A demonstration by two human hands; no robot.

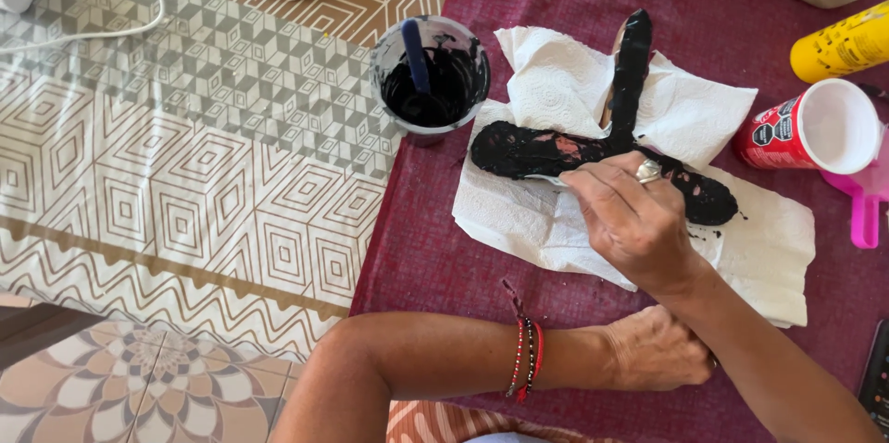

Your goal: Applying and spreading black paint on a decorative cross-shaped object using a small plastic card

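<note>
While right hand [634,221] pinches brush handle over black-painted cross [593,142], paper towel [556,212] beneath catches drips on maroon cloth [417,249]. Left hand [657,348] loosely curled, holding nothing, propped under right forearm for steadiness. Paint cup [431,77] just beside towel's left edge, within reach.

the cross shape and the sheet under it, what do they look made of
Cross shape: likely wood; a tan bare edge shows beside its upright arm, the rest wears wet-looking, glossy black paint. Sheet: white paper towel, embossed and crumpled, smudged with black. The right hand rests on the cross shape.
</note>
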